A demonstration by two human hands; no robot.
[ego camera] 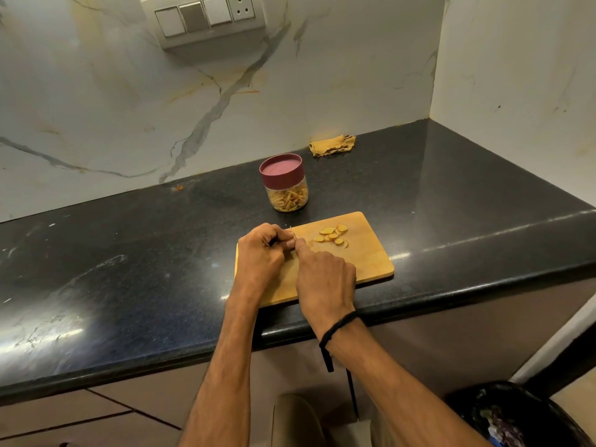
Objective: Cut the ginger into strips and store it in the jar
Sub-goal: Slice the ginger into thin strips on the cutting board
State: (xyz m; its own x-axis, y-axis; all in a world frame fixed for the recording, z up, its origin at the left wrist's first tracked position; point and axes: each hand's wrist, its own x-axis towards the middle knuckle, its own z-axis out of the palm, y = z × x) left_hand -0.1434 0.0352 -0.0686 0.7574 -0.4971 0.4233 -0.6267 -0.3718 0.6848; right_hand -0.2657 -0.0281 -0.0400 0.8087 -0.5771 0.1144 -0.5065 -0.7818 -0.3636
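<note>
Below, black granite counter (129, 253) by marble wall (129, 108); left fingers (283, 235) curled, contents unclear, right fingers (301, 248) around knife (293, 233).

A dark countertop (129, 269) is viewed from a single wide-angle camera worn on the head, pointed forward and steeply down. A cutting board (367, 253) is framed near the centre at close range, with the left hand (261, 253) and right hand (325, 279) seen on it from behind and above. The marble wall (96, 101) and a switch panel (206, 17) are taken in above, cabinet fronts (96, 421) below, edges bowed by the lens.
</note>
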